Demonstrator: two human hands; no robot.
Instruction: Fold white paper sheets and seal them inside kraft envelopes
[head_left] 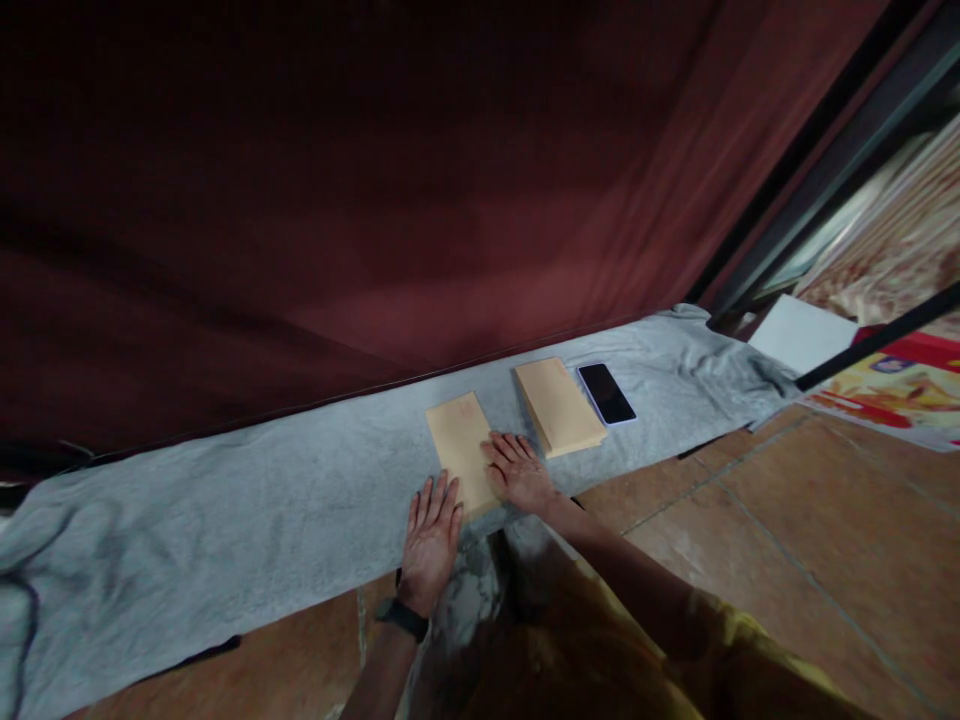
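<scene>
Both hands lie flat, fingers spread, gripping nothing. The left hand (431, 535) rests on the grey cloth (225, 500) at its near edge, fingertips touching the near end of an envelope (463, 452). The right hand (517, 472) presses on that envelope's near right corner. A second envelope stack (559, 405) lies just to the right, apart from the first, with a phone (606, 393) beside it. The cloth is spread on the tiled floor (787, 520) along a dark red curtain (375, 180).
</scene>
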